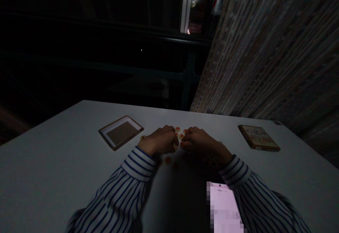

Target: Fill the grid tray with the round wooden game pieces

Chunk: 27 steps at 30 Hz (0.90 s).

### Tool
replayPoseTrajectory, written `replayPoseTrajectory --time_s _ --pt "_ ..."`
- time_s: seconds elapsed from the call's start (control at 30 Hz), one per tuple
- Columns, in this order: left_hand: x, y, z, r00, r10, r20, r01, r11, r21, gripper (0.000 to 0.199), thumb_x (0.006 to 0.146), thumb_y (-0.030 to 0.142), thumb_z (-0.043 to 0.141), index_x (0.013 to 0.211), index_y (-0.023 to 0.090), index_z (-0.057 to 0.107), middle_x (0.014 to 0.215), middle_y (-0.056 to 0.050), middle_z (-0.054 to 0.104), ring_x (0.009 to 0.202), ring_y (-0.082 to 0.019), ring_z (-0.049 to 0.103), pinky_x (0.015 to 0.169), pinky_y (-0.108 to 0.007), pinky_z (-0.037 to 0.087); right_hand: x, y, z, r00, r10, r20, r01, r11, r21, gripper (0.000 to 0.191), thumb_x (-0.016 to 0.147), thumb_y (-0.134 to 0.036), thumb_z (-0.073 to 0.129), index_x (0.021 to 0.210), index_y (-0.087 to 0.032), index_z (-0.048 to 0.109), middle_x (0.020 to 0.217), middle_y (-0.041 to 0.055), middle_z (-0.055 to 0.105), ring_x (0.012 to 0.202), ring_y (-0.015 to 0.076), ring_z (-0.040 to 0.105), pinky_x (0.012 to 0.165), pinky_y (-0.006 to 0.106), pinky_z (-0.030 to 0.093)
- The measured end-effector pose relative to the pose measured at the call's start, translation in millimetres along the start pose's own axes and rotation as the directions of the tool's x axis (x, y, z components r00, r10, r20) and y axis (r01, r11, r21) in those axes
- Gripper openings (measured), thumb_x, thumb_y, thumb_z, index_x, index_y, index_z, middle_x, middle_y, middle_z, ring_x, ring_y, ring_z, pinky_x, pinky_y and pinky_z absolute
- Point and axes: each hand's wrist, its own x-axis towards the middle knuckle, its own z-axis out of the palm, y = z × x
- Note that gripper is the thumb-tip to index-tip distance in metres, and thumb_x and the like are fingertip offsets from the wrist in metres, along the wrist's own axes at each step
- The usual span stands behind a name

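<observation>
Several small round pieces with red marks (177,129) lie on the white table between my hands. My left hand (162,139) has its fingers curled down at the left side of these pieces, touching or just over one. From the right, my right hand (200,139) reaches in with bent fingers, its fingertips at a red-marked piece (182,144). Another round piece (168,160) lies nearer to me, below my left hand. Part of a piece (143,137) shows left of my left wrist. Shadow hides what lies under my right forearm.
An open shallow box part (122,133) lies on the white table (66,155) at the left. A box with a printed picture (258,137) is at the right. A lit phone (225,208) lies near my right sleeve. A bead-like curtain (254,49) hangs behind the table.
</observation>
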Motion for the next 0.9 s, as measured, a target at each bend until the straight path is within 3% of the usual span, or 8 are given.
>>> replayPoseTrajectory --time_s 0.4,0.7,0.9 --pt "2 -3 7.1 1.000 -0.016 -0.004 0.016 1.000 0.016 0.023 0.068 0.021 0.053 0.086 0.027 0.067 0.097 -0.006 0.055 0.092 -0.020 0.052 0.076 -0.029 0.041 -1 -2 -2 1.000 0.000 0.025 0.000 1.000 -0.001 0.027 0.079 -0.042 0.050 0.090 -0.024 0.066 0.093 0.0060 0.056 0.086 0.0192 0.046 0.063 0.029 0.027" --pt "4 -3 8.6 0.996 -0.067 0.051 0.065 0.997 0.044 0.024 0.072 0.024 0.052 0.091 0.026 0.066 0.102 -0.006 0.056 0.094 -0.020 0.052 0.079 -0.030 0.041 -1 -1 0 0.998 0.012 0.068 -0.010 1.000 -0.024 0.027 0.081 -0.043 0.047 0.083 -0.024 0.066 0.093 0.0042 0.055 0.087 0.0186 0.046 0.062 0.029 0.026" --pt "4 -4 9.4 0.998 -0.049 0.027 0.047 0.998 0.041 0.022 0.071 0.024 0.052 0.088 0.024 0.067 0.100 -0.006 0.057 0.090 -0.019 0.053 0.076 -0.030 0.042 -3 -1 -3 1.000 0.002 0.025 -0.002 1.000 0.005 0.035 0.080 -0.052 0.045 0.089 -0.025 0.065 0.097 0.0060 0.057 0.093 0.0215 0.048 0.069 0.032 0.031"
